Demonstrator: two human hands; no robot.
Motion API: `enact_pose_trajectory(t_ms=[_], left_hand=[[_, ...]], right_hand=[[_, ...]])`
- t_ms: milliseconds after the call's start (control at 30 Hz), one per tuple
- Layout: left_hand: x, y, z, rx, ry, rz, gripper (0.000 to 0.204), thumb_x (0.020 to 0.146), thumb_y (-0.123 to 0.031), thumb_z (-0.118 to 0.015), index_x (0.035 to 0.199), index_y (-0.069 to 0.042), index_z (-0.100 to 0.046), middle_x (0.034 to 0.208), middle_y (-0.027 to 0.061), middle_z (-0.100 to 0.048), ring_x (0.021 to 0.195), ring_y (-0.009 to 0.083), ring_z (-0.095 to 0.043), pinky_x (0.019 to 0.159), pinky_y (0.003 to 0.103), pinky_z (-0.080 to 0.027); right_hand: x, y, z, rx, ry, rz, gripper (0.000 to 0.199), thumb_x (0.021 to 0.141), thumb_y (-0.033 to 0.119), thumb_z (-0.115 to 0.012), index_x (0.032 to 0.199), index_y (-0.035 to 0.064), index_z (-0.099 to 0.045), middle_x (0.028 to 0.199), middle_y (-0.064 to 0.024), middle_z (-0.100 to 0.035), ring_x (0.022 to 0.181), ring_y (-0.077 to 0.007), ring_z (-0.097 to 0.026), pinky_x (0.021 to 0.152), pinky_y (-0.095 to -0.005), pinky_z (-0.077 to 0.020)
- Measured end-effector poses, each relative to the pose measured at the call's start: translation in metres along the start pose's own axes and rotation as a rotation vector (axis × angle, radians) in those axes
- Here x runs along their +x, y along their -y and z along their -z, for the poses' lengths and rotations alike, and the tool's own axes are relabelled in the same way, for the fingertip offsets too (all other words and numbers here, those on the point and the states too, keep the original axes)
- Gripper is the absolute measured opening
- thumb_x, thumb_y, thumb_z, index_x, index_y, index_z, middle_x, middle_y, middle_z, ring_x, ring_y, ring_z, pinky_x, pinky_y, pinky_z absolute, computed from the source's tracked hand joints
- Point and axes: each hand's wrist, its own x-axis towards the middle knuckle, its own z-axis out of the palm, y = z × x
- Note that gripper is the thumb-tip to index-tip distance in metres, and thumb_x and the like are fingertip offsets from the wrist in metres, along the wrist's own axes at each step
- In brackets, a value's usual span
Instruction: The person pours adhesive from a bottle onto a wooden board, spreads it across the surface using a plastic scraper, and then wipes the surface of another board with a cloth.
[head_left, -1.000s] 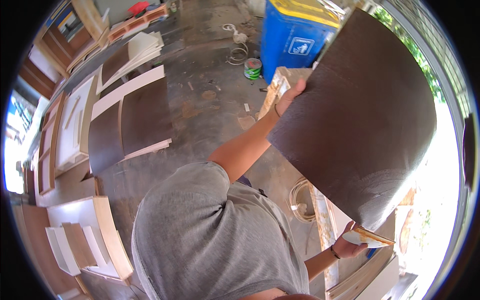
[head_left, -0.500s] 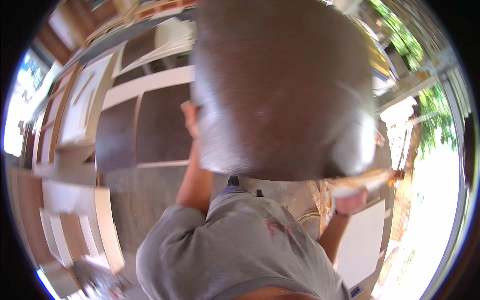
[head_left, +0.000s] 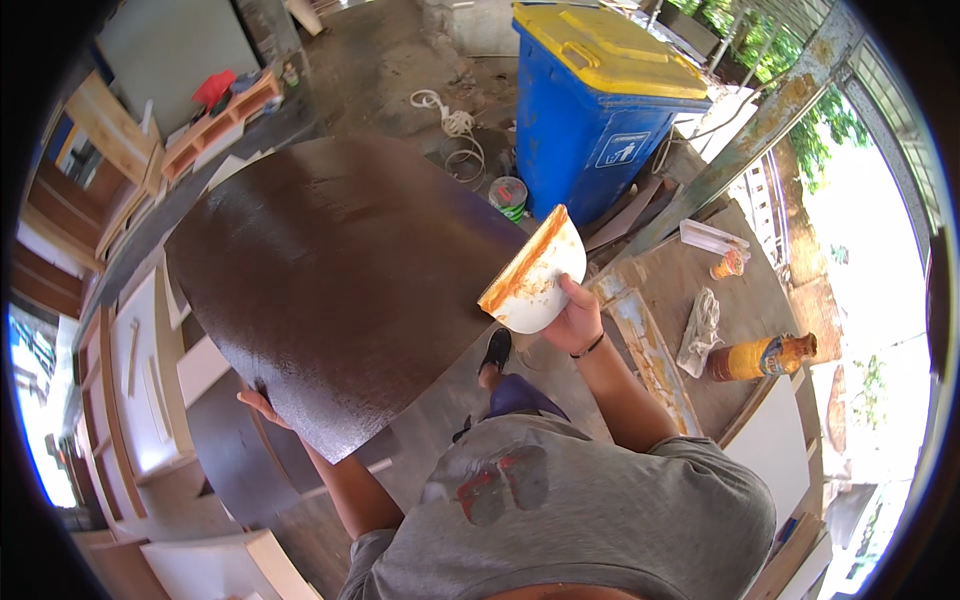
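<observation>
1. One left hand (head_left: 263, 406): grip closed on the lower-left edge of a dark-brown panel (head_left: 330, 270), held above the floor (head_left: 385, 60).
2. Right hand (head_left: 576, 316): grip pinching a white spreader (head_left: 540, 278) (straight edge stained orange) by the panel's right edge.
3. Tabletop (head_left: 765, 290), at right: yellow-and-brown bottle (head_left: 758, 360).

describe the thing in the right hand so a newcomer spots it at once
Find the large dark brown panel that the left hand holds. By its right edge, the right hand grips a flat white scraper. Unlike the panel, it is small, pale and half-round, with an orange-smeared straight edge.
</observation>
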Motion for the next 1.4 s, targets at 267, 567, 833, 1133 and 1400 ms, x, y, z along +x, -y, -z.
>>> enact_pose_trajectory(t_ms=[267,567,833,1133,1400], left_hand=[[0.196,0.094,-0.005,-0.222,0.258,0.111,0.074,0.089,-0.058,-0.046,0.142,-0.009,-0.031,0.145,0.0111,-0.034,0.13,0.0315,-0.036,0.107,0.049,-0.029],[0.437,0.279,-0.118,-0.746,0.705,0.383,0.075,0.088,-0.056,-0.048,0.143,-0.008,-0.029,0.148,0.0106,-0.028,0.133,0.0342,-0.028,0.109,0.052,-0.021],[0.603,0.502,-0.151,-0.861,0.684,0.639,0.066,0.089,-0.054,-0.049,0.134,-0.007,-0.042,0.138,0.0108,-0.043,0.124,0.0313,-0.041,0.104,0.049,-0.032],[0.626,0.689,-0.173,-0.894,0.469,0.766,0.065,0.083,-0.044,-0.063,0.133,-0.006,-0.045,0.139,0.01,-0.043,0.128,0.0298,-0.038,0.109,0.051,-0.024],[0.574,0.709,-0.116,-0.825,0.34,0.956,0.062,0.083,-0.037,-0.066,0.131,-0.004,-0.046,0.135,0.0086,-0.048,0.124,0.0269,-0.044,0.108,0.047,-0.03]], right_hand=[[0.12,0.102,-0.003,-0.057,0.167,0.256,0.053,0.088,0.026,-0.058,0.133,0.0055,-0.041,0.131,-0.0112,-0.052,0.121,-0.0284,-0.049,0.105,-0.0473,-0.0342],[0.119,0.186,-0.011,-0.331,-0.062,0.598,0.087,0.085,0.041,-0.06,0.145,0.0029,-0.009,0.144,-0.0321,-0.019,0.132,-0.0451,-0.028,0.108,-0.0541,-0.0273],[0.0,0.11,0.044,-0.201,-0.684,1.263,0.059,0.09,0.028,-0.053,0.141,0.008,-0.03,0.142,-0.0155,-0.038,0.13,-0.0309,-0.037,0.109,-0.0493,-0.0278],[0.045,0.035,0.014,-0.14,-0.884,1.529,0.052,0.089,0.028,-0.056,0.135,0.0089,-0.04,0.133,-0.0074,-0.049,0.124,-0.0268,-0.045,0.106,-0.0466,-0.0324],[0.086,0.029,0.01,-0.162,-1.002,1.509,0.058,0.089,0.027,-0.055,0.139,0.0102,-0.033,0.138,-0.0079,-0.043,0.128,-0.0277,-0.04,0.107,-0.0471,-0.0301]])
